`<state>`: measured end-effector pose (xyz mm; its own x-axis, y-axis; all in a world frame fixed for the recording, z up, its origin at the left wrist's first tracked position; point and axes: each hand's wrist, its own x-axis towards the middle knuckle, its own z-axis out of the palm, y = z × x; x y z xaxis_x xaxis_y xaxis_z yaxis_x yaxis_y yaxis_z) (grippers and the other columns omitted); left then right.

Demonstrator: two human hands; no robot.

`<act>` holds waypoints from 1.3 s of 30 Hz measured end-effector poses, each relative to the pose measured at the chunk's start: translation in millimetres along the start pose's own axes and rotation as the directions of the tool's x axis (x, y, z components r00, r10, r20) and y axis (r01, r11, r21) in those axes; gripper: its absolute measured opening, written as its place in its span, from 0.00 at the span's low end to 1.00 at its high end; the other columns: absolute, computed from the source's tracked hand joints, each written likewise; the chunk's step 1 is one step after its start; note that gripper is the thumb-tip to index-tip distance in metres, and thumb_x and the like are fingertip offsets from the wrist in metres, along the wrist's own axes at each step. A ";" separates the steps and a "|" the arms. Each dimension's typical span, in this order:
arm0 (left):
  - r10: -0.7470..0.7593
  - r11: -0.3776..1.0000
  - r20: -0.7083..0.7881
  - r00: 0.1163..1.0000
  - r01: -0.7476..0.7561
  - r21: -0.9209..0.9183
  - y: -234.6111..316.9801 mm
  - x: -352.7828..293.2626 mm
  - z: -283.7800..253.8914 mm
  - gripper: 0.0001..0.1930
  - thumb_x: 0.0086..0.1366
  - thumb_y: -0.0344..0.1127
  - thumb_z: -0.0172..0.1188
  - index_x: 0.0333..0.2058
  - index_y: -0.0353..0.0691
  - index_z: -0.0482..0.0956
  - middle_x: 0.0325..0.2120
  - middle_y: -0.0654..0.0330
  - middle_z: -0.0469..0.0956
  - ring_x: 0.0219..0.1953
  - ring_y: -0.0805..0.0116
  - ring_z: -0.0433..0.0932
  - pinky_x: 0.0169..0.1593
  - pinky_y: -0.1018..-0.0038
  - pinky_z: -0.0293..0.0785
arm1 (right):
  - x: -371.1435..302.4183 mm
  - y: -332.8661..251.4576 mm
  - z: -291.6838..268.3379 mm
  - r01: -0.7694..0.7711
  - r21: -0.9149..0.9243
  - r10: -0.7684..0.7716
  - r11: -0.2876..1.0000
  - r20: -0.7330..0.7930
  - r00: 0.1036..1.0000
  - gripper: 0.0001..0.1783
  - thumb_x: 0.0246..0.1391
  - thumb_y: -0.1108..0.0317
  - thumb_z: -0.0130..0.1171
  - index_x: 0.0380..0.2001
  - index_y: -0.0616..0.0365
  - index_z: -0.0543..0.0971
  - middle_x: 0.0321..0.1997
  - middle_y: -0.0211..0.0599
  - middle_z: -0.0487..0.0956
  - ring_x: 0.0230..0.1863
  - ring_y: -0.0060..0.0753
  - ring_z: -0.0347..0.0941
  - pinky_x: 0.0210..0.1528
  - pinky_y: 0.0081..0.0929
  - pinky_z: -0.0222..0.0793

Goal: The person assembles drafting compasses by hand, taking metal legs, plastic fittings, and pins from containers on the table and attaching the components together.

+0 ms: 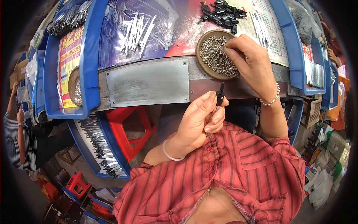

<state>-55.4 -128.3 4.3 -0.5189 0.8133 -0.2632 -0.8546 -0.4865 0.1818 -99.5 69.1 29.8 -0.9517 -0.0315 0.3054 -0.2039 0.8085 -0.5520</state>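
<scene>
My left hand (199,120) grips a small black plastic piece (220,95) between thumb and fingers, just off the table's near edge. The piece has a narrow tip pointing up, and a thin metal strip seems to run down from it into my palm. My right hand (255,63) reaches into a round brown bowl (200,64), thumb and forefinger pinched together at the small silver rivets (216,56) that fill it. Whether a rivet sits between those fingertips is too small to tell. Behind the bowl lies a heap of black plastic pieces (222,15).
Thin metal strips (137,34) lie loose on the table, with more strips (261,30) at the right. A metal plate (148,83) is screwed along the near edge. Blue trays (90,74) flank both sides. Below stands a red stool (126,147). Another person (20,138) is at far left.
</scene>
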 end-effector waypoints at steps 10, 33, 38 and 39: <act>-0.025 1.000 -0.018 1.000 0.025 -0.015 -2.9 4.8 -2.4 0.17 0.70 0.44 0.42 0.41 0.36 0.72 0.16 0.67 0.64 0.12 0.83 0.55 0.16 0.84 0.50 | -6.0 -1.7 -3.4 -0.210 0.196 0.206 0.958 0.040 0.978 0.05 0.48 0.73 0.58 0.30 0.63 0.77 0.24 0.38 0.77 0.25 0.29 0.73 0.30 0.23 0.68; -0.039 0.997 -0.037 0.999 0.036 -0.069 -2.2 13.9 -7.3 0.16 0.71 0.43 0.41 0.41 0.36 0.72 0.18 0.67 0.65 0.12 0.82 0.56 0.17 0.84 0.51 | -25.1 -4.9 -8.3 -0.141 0.317 0.145 0.938 0.011 0.989 0.05 0.51 0.77 0.57 0.32 0.64 0.73 0.29 0.35 0.73 0.29 0.27 0.70 0.34 0.22 0.67; -0.041 0.997 -0.044 0.998 0.038 -0.071 -2.9 15.1 -7.5 0.17 0.71 0.43 0.41 0.41 0.36 0.72 0.18 0.67 0.64 0.12 0.82 0.55 0.16 0.84 0.51 | -38.3 -15.9 -8.7 -0.235 0.499 0.245 0.834 0.047 0.968 0.05 0.52 0.76 0.56 0.33 0.65 0.73 0.30 0.34 0.74 0.30 0.22 0.70 0.34 0.18 0.67; -0.043 0.997 -0.044 0.998 0.040 -0.071 -3.4 15.5 -7.6 0.17 0.71 0.43 0.41 0.41 0.36 0.72 0.18 0.67 0.64 0.12 0.82 0.55 0.16 0.84 0.51 | -41.5 -18.3 -7.7 -0.267 0.581 0.283 0.769 0.065 0.957 0.05 0.53 0.76 0.56 0.33 0.65 0.73 0.30 0.33 0.74 0.30 0.20 0.71 0.34 0.17 0.67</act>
<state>-60.8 -116.5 -7.6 -0.4822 0.8184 -0.3127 -0.8737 -0.4753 0.1032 -54.6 60.1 33.2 -0.9833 0.1607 0.0852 -0.0357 0.2886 -0.9568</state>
